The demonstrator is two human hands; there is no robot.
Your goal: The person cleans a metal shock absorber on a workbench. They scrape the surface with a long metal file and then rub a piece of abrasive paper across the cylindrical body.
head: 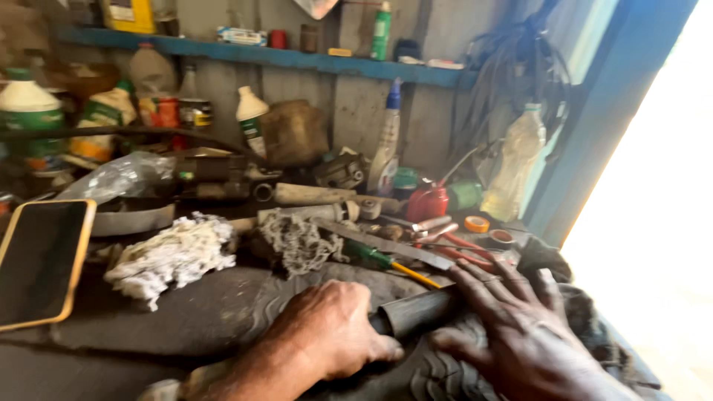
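Observation:
My left hand [327, 330] is closed around one end of a dark rubber tube [416, 310] lying on a black tyre tread [223, 312] at the bench front. My right hand [512, 330] rests flat, fingers spread, on the tube's other end and the dark rubber under it. A green-handled screwdriver with a yellow shaft [386, 263] lies just beyond the tube. Red-handled pliers [464, 249] and a long flat metal file [390, 243] lie behind it.
Two wads of whitish cotton waste [174, 256] sit mid-bench. A phone in an orange case [41, 260] lies at the left. Bottles, a spray bottle [386, 148], a red oil can [429, 202] and tape rolls [477, 223] crowd the back. A blue shelf [297, 59] runs above.

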